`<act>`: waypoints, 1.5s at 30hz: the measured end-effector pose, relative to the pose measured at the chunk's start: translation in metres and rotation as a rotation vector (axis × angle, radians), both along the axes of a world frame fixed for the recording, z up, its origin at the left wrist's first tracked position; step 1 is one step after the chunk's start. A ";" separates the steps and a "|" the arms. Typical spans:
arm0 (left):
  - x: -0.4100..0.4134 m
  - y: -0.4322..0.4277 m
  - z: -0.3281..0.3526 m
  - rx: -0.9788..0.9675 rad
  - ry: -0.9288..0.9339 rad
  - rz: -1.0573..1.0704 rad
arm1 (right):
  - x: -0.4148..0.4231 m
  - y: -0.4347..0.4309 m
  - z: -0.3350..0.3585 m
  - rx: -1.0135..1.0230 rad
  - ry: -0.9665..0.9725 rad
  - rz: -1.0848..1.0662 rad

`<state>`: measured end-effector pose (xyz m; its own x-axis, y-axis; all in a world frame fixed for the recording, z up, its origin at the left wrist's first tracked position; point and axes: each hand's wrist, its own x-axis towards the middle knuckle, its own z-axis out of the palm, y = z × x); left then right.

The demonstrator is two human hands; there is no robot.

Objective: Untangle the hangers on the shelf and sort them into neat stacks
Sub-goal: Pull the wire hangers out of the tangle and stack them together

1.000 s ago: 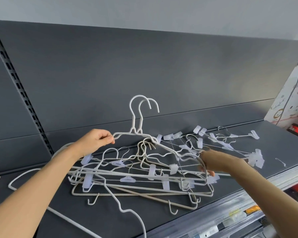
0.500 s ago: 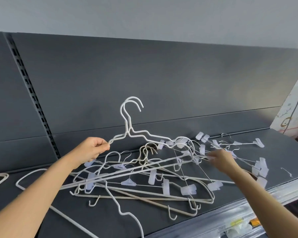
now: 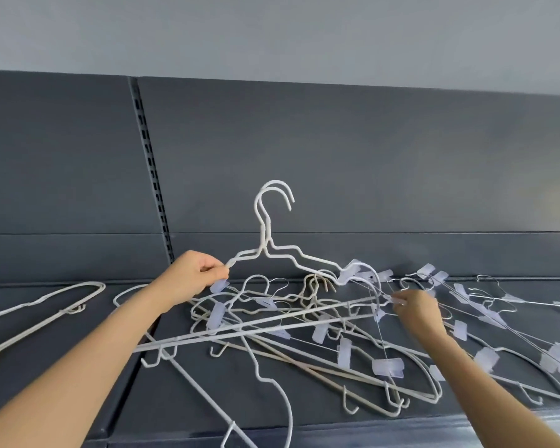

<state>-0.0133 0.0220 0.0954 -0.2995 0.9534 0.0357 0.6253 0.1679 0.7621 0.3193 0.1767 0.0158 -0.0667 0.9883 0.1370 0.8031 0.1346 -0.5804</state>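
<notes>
White coated-wire hangers (image 3: 272, 321) lie tangled on a matte grey shelf (image 3: 320, 428), with thin metal clip hangers (image 3: 485, 358) to the right. The left hand (image 3: 191, 279) grips the left shoulder of a raised pair (image 3: 263, 234). The right hand (image 3: 416, 310), gone from the pair's right end, pinches a thin wire. Bare shelf lies left of the tangle, and the near edge is close.

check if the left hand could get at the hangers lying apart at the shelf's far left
Likely yes: the far-left hangers lie clear of the tangle, nothing on them. But the left hand grips the raised white hangers and must let go first.
</notes>
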 end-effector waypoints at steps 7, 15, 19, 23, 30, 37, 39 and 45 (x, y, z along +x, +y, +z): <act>-0.004 -0.003 -0.006 -0.022 0.040 0.048 | 0.009 -0.004 -0.002 -0.073 0.107 0.090; -0.004 0.006 -0.022 -0.024 0.018 0.091 | 0.023 -0.006 0.004 -0.099 0.035 0.155; -0.012 0.013 -0.028 -0.031 -0.001 0.107 | 0.034 -0.004 0.015 -0.154 -0.116 0.153; -0.021 0.014 -0.032 -0.062 -0.012 0.080 | 0.048 0.003 0.025 -0.226 -0.119 0.202; -0.029 0.016 -0.032 -0.016 0.035 0.057 | 0.061 0.005 0.035 -0.430 0.061 0.336; -0.038 0.021 -0.040 0.000 0.093 0.047 | 0.060 0.014 0.032 -0.041 0.074 0.091; -0.040 0.022 -0.042 0.009 0.148 0.045 | 0.058 0.016 0.013 0.003 -0.062 0.019; -0.036 0.019 -0.041 0.029 0.185 0.020 | 0.041 0.003 -0.021 -0.216 -0.265 0.000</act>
